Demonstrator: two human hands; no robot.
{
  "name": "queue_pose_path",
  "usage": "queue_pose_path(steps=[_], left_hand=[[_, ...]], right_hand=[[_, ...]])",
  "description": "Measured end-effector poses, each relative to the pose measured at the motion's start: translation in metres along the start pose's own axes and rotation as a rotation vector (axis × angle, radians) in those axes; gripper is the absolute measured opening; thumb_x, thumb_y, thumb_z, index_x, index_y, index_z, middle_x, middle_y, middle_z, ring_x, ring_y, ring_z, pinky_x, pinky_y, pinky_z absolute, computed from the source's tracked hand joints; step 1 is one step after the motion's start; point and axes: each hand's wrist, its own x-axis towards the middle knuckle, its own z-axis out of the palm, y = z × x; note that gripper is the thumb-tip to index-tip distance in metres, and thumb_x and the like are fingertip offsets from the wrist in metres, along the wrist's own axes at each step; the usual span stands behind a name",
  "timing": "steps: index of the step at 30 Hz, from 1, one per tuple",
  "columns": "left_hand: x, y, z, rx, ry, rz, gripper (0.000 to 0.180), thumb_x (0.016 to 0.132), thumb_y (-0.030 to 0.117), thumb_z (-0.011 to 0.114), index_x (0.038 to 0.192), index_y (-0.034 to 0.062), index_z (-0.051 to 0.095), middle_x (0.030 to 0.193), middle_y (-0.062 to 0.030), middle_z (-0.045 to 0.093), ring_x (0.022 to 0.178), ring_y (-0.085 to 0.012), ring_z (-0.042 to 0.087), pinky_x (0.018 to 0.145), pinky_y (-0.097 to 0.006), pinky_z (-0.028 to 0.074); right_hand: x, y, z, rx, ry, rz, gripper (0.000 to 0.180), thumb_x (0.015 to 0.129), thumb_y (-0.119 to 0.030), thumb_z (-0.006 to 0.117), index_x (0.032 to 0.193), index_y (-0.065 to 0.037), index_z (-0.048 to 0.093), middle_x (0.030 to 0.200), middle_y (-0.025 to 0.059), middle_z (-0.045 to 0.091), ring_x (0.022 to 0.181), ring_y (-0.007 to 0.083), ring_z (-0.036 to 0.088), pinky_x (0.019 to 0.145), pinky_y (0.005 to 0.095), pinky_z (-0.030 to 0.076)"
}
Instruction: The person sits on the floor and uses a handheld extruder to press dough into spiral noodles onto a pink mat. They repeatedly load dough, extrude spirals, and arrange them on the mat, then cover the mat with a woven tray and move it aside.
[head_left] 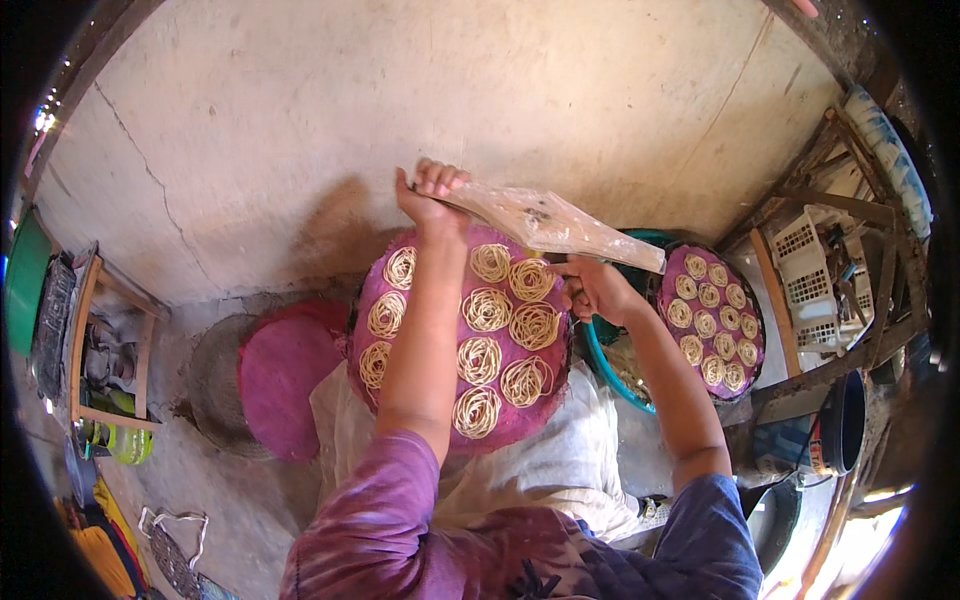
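Observation:
My left hand (435,192) is wrapped round the narrow left end of a worn, pale wooden board (570,225). The board slants down to the right above the far edge of a round tray covered in purple (455,260). On that tray lie several coiled noodle nests (487,310); my left forearm hides part of it. Just below the board, at the tray's right edge, is my right hand (600,290). Its index finger points left beside a noodle nest (531,280), with the other fingers partly bent. Nothing shows in that hand.
A second purple tray of noodle nests (708,318) stands to the right, beside a teal basin (600,365). At the left, a purple round (292,380) leans over a grey round container (215,385). A wooden rack with a white crate (808,265) is far right. The wall (450,90) rises behind.

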Motion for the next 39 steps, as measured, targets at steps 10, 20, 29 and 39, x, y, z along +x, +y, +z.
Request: queue_pose_path(steps=[10, 20, 29, 39], left_hand=[[-0.14, 0.227, 0.175, 0.843, -0.715, 0.222, 0.054, 0.101, 0.053, 0.033, 0.058, 0.0202, 0.04, 0.045, 0.006, 0.033, 0.041, -0.0076, 0.031, 0.046, -0.028, 0.029], [-0.312, 0.3, 0.088, 1.767, 0.537, 0.308, 0.071, 0.098, 0.067, 0.026, 0.055, 0.0125, 0.04, 0.042, -0.0019, 0.035, 0.032, -0.0152, 0.035, 0.034, -0.03, 0.032], [-0.328, 0.333, -0.001, 1.623, 0.726, -0.052, 0.074, 0.096, 0.071, 0.025, 0.054, 0.0104, 0.037, 0.041, -0.006, 0.037, 0.033, -0.017, 0.038, 0.036, -0.03, 0.033], [-0.304, 0.341, -0.048, 1.592, 0.782, 0.023, 0.07, 0.098, 0.066, 0.03, 0.057, 0.0095, 0.04, 0.043, -0.0063, 0.04, 0.034, -0.0173, 0.041, 0.036, -0.031, 0.036]], right_hand=[[-0.042, 0.01, 0.038, -1.416, 0.65, -0.805, 0.044, 0.083, -0.005, 0.057, 0.126, -0.016, 0.061, 0.102, 0.0131, 0.056, 0.089, 0.0319, 0.06, 0.077, 0.0438, 0.047], [-0.083, 0.086, 0.089, -1.269, 0.653, -0.665, 0.017, 0.078, -0.015, 0.075, 0.093, -0.009, 0.073, 0.1, 0.0099, 0.056, 0.093, 0.03, 0.053, 0.082, 0.042, 0.042], [-0.075, 0.073, 0.104, -1.005, 0.55, -0.437, 0.015, 0.085, -0.018, 0.069, 0.096, -0.007, 0.072, 0.095, 0.0103, 0.059, 0.088, 0.0244, 0.058, 0.082, 0.0368, 0.045], [-0.088, 0.114, 0.106, -0.655, 0.603, -0.391, 0.02, 0.09, -0.008, 0.056, 0.104, -0.004, 0.071, 0.102, 0.0166, 0.06, 0.092, 0.0278, 0.06, 0.081, 0.0374, 0.048]])
